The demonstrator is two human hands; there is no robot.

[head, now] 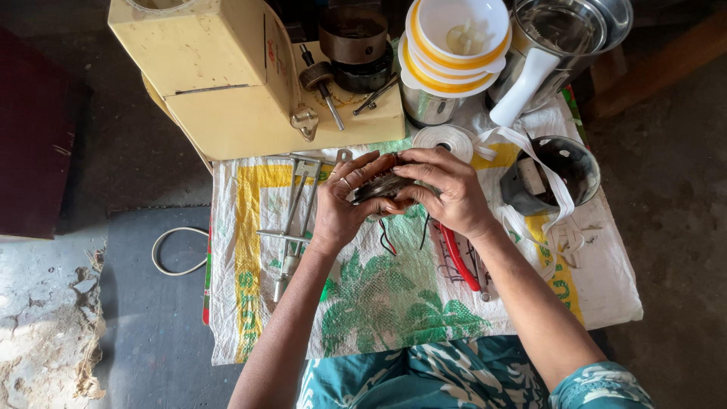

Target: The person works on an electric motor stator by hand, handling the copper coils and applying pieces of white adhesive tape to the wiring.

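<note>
Both hands hold a small dark round motor part (381, 185) with red and black wires (388, 236) hanging below it, over a printed woven sack (379, 303). My left hand (344, 204) cups it from the left, a ring on one finger. My right hand (447, 185) covers it from the right and above, fingers curled over its top. Much of the part is hidden by my fingers.
A cream mixer base (227, 76) lies on its side at the back. White tape roll (445, 140), steel jars (560, 34), stacked white-and-yellow lids (454, 38), a dark jar (564, 170), red-handled pliers (458, 257) and a metal puller tool (295, 220) lie around. A white cable (170, 254) loops on the floor.
</note>
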